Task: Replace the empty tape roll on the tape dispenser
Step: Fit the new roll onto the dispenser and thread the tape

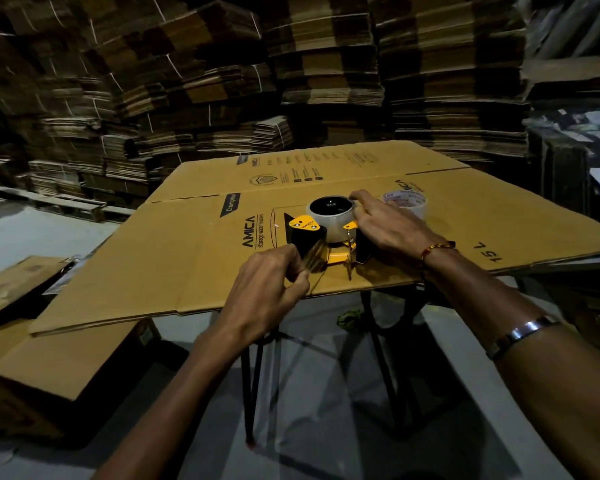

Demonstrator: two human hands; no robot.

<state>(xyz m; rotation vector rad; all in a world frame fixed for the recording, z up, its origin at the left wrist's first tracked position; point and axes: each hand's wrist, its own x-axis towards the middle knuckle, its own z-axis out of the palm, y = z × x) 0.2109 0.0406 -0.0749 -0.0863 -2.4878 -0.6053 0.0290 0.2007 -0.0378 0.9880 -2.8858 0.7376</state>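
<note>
A yellow and black tape dispenser [326, 244] lies on its side on a flattened cardboard sheet [174, 258]. A clear tape roll [333, 223] sits on its black hub. My left hand [271, 289] pinches the loose clear tape end at the dispenser's front, fingers closed on it. Over the right side of the mounted roll and the dispenser body rests my right hand [385, 226], pressing it down. A second tape roll [406, 202] with red print stands on the cardboard just behind my right hand.
The cardboard sheet rests on a black metal-legged stand [253, 375]. More flat cardboard [49, 362] lies low at the left. Tall stacks of folded cartons [291, 64] fill the background. Grey floor shows below.
</note>
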